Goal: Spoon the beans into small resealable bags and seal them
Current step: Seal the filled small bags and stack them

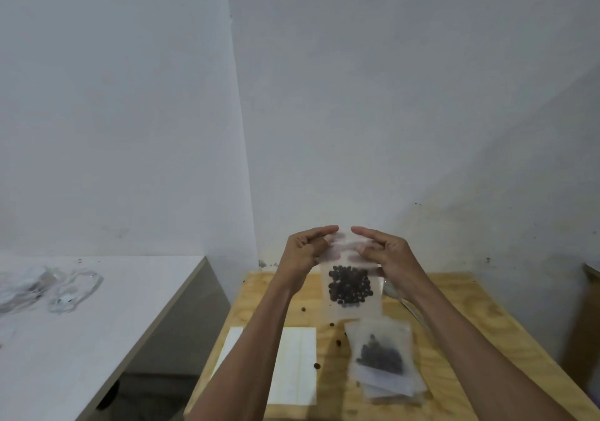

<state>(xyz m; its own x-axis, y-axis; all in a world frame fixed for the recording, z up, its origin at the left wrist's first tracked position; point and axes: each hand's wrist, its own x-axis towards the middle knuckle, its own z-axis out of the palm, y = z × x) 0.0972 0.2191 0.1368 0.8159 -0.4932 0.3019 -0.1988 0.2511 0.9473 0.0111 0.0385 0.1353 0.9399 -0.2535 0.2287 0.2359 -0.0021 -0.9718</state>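
left hand [303, 250] fingers pinch bag [352, 286] top edge | right hand [388, 252] fingers pinch same edge | bag of dark beans [350, 285] held upright above wooden surface [454, 339] | filled bags [384, 359] stacked on surface, loose beans nearby
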